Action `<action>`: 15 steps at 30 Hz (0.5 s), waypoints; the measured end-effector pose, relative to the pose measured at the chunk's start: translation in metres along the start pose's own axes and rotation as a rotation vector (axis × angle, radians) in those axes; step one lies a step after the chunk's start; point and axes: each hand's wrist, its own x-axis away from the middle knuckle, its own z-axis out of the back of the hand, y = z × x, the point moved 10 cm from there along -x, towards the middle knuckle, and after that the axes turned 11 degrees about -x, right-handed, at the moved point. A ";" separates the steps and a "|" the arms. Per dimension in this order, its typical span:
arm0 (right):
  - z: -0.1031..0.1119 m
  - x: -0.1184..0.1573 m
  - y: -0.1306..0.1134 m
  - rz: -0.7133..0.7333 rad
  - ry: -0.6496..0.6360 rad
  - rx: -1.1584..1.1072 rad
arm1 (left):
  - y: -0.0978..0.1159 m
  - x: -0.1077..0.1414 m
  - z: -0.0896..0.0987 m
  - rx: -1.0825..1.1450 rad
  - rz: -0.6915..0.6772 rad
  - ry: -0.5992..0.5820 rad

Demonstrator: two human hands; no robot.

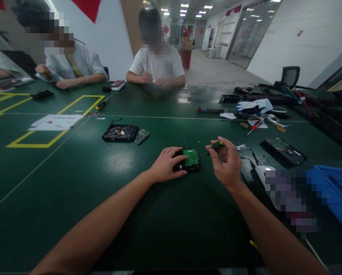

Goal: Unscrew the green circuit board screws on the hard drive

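Note:
A black hard drive (181,166) with a green circuit board (191,157) facing up lies flat on the table before me. My left hand (165,165) grips it from the left, thumb along the near edge, one finger reaching onto the board and the others at the far edge. In my right hand (226,164) is a small screwdriver (216,145) with a dark and yellow handle, held between thumb and fingers. Its thin shaft slants down left to the drive's right edge; whether the tip touches is too small to tell. Tiny bits (199,141) lie just beyond the drive.
An opened drive (120,132) and a loose circuit board (142,136) lie left of centre. To the right are another drive (284,151), a red screwdriver (254,128), gloves (255,106), cables and a blue tray (331,191). Two people (156,65) sit across the green table (125,214).

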 end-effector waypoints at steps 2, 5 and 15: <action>0.000 0.000 -0.001 0.012 -0.006 0.000 | 0.000 0.000 0.000 -0.001 0.001 0.000; -0.003 0.000 -0.004 0.023 -0.040 0.013 | 0.000 0.000 0.001 0.012 0.002 0.007; -0.013 -0.004 -0.017 0.035 -0.163 0.019 | -0.001 0.000 0.001 0.007 0.000 0.015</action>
